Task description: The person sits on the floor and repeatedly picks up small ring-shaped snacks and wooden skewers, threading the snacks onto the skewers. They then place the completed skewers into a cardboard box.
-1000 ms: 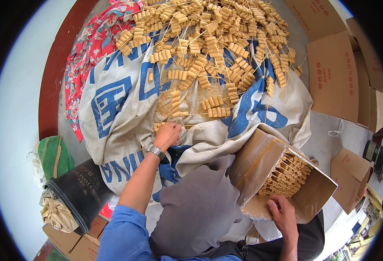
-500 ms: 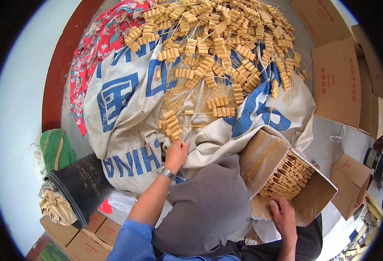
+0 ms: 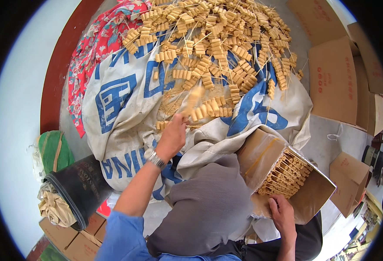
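My left hand (image 3: 173, 135), with a metal watch on its wrist, is closed around a skewer of ridged tan rolls (image 3: 195, 98), which is smeared by motion. Close to its fingertips is another row of rolls (image 3: 206, 109); whether the hand grips that one too I cannot tell. A large heap of such skewers (image 3: 217, 48) covers the far part of a white cloth with blue lettering (image 3: 113, 93). At the near right, my right hand (image 3: 283, 213) closes its fingers over the near edge of an open cardboard box (image 3: 315, 191). Skewers are stacked inside the plastic-lined box, stick ends showing.
A black bucket (image 3: 85, 185) with crumpled brown paper leans at the left, beside a green bundle (image 3: 56, 150). Cardboard boxes (image 3: 333, 82) stand at the right. Flat brown cartons (image 3: 72, 239) lie at the lower left. A red floral cloth (image 3: 89, 71) lies at the far left.
My left hand has moved up and slightly right with its skewer, toward the skewers lying on the cloth. One of those now lies at a steeper tilt. My right hand stays at the box.
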The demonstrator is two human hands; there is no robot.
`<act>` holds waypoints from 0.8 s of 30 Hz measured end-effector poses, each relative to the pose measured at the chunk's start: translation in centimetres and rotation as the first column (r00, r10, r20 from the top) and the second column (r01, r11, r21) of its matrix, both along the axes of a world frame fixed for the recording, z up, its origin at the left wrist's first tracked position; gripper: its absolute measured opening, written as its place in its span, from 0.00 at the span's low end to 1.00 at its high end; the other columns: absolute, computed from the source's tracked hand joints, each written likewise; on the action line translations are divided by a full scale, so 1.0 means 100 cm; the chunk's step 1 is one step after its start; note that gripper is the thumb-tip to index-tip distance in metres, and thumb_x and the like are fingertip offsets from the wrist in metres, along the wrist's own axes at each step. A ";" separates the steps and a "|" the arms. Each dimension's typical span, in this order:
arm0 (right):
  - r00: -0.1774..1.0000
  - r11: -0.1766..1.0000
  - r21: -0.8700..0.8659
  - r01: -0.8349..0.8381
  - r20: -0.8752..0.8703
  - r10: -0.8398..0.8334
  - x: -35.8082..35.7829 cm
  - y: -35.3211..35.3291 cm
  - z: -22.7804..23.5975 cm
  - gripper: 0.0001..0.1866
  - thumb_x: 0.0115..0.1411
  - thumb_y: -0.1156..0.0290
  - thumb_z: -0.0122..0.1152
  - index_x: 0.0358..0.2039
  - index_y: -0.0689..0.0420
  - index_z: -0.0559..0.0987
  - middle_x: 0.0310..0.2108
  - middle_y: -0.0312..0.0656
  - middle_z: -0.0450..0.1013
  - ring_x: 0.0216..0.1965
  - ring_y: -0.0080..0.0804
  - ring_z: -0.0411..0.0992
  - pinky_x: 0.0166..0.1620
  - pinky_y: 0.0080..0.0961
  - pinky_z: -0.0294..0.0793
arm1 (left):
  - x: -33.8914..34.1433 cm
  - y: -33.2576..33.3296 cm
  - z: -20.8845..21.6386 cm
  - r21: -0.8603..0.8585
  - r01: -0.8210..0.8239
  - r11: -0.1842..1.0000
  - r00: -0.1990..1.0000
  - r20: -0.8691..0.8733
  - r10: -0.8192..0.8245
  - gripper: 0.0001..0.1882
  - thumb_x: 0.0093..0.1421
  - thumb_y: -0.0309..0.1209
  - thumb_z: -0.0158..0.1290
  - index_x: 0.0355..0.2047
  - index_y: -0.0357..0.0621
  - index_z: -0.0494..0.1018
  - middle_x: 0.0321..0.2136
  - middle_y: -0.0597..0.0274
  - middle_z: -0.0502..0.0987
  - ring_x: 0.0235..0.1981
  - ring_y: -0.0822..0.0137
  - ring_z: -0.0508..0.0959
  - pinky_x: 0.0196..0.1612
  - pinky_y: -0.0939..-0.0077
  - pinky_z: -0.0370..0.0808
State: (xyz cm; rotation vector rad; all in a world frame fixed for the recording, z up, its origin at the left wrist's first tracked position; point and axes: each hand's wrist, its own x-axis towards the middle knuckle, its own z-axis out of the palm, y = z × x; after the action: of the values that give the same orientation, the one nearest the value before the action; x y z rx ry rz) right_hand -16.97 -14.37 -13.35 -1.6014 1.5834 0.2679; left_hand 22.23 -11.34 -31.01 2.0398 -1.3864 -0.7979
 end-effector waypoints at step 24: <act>0.999 0.999 -0.001 -0.034 -0.029 0.034 -0.001 -0.001 -0.004 0.10 0.64 0.67 0.55 0.40 0.59 0.78 0.33 0.50 0.76 0.36 0.48 0.75 0.41 0.37 0.73 | -0.021 0.033 -0.106 0.152 -0.338 0.929 0.903 -0.226 0.365 0.13 0.69 0.34 0.43 0.36 0.34 0.62 0.31 0.37 0.70 0.36 0.36 0.70 0.41 0.52 0.68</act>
State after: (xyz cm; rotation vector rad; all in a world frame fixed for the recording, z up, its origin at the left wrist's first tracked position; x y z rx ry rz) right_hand -17.03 -14.45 -13.74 -1.6336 1.5795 0.3100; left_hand 20.16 -8.06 -41.59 2.1016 -0.8177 -0.9449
